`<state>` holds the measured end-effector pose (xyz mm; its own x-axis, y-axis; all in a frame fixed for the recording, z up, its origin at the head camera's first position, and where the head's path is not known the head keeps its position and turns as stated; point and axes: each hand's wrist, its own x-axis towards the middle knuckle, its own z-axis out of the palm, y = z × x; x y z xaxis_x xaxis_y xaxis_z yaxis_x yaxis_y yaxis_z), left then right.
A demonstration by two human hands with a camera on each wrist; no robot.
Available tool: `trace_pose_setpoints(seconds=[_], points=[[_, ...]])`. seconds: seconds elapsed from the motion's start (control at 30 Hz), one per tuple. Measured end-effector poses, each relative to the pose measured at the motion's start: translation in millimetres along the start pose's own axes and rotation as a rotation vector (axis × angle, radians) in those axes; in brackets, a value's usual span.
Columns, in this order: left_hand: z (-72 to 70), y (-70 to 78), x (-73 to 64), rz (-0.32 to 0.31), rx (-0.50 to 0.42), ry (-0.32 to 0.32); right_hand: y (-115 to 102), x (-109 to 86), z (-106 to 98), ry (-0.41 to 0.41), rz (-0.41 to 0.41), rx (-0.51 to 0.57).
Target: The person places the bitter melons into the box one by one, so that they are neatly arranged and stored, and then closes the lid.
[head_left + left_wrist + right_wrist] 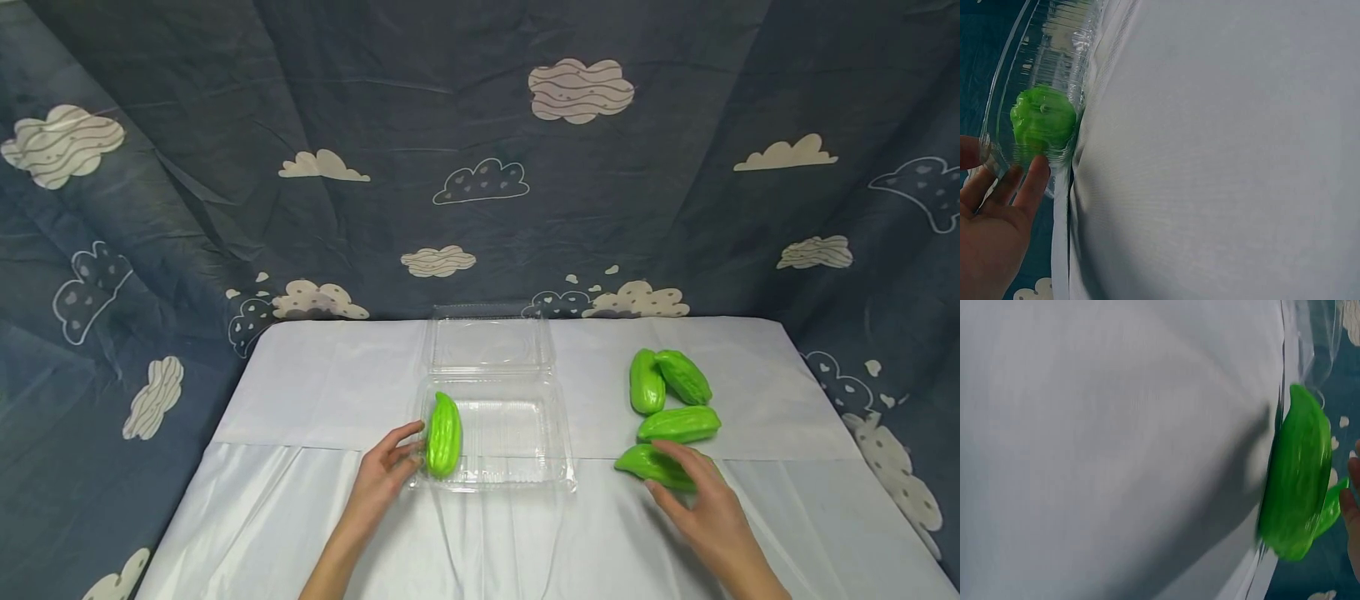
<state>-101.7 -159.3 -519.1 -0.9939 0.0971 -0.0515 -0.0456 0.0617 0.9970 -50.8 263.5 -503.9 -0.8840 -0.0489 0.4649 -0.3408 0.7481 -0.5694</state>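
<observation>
A hinged clear plastic container (517,433) lies with its lid (491,343) folded back. At its left side sits one glossy, ridged green pepper-like vegetable (444,435), also seen through the plastic in the left wrist view (1043,119). My left hand (386,467) holds the container's left edge, with its fingertips close beside that vegetable. To the right, my right hand (697,500) hovers with thumb and fingers spread over the nearest green vegetable (648,467) of a loose group. That vegetable (1297,481) lies on the cloth, and the hand partly hides it in the head view.
Behind the nearest vegetable lie more of them: one sideways (679,424), one upright (647,382) and one slanted (684,377). White cloth (315,383) covers the table. A dark curtain (420,108) with cloud prints hangs behind and at both sides.
</observation>
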Motion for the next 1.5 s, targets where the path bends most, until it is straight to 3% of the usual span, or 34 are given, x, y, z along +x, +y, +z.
trace_pose_setpoints(seconds=[0.27,0.6,1.0,1.23,1.5], points=[[-0.6,-0.7,-1.0,-0.005,-0.004,-0.006,20,-0.9,-12,-0.105,0.119,-0.06],[-0.5,-1.3,-0.8,0.006,-0.015,-0.009,37,1.8,-20,-0.253,0.223,-0.055],[1.8,-1.1,-0.6,-0.007,0.001,-0.006,50,1.3,-21,-0.328,0.287,-0.036],[1.4,-1.9,-0.9,0.001,0.007,-0.003,47,3.5,-21,-0.395,0.363,-0.029],[0.7,-2.2,-1.0,0.001,0.013,0.001,43,4.8,-18,-0.396,0.362,0.011]])
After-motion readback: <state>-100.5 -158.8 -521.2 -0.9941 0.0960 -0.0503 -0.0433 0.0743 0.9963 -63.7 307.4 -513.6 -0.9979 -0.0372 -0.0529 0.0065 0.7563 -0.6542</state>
